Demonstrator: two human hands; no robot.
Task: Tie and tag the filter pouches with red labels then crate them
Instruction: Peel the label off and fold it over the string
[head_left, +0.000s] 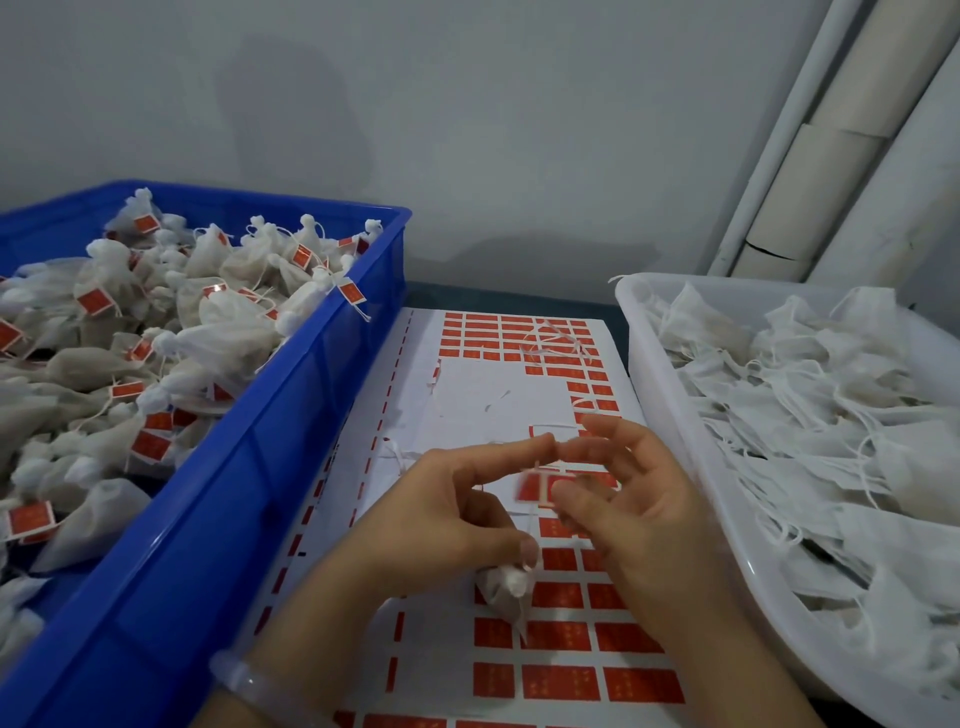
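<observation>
My left hand (447, 514) grips a small white filter pouch (501, 590) by its gathered neck, the pouch hanging under the thumb over the label sheet (483, 400). My right hand (623, 499) pinches a red label (535, 486), blurred, between thumb and fingers next to the left forefinger. A thin white string runs between the two hands. The sheet of red labels lies flat between the two containers, with a bare patch where labels are gone.
A blue crate (291, 415) on the left holds several tied pouches with red labels. A white tub (670, 395) on the right holds several untied white pouches. White pipes (810, 135) stand against the grey wall at the back right. Loose string scraps lie on the sheet.
</observation>
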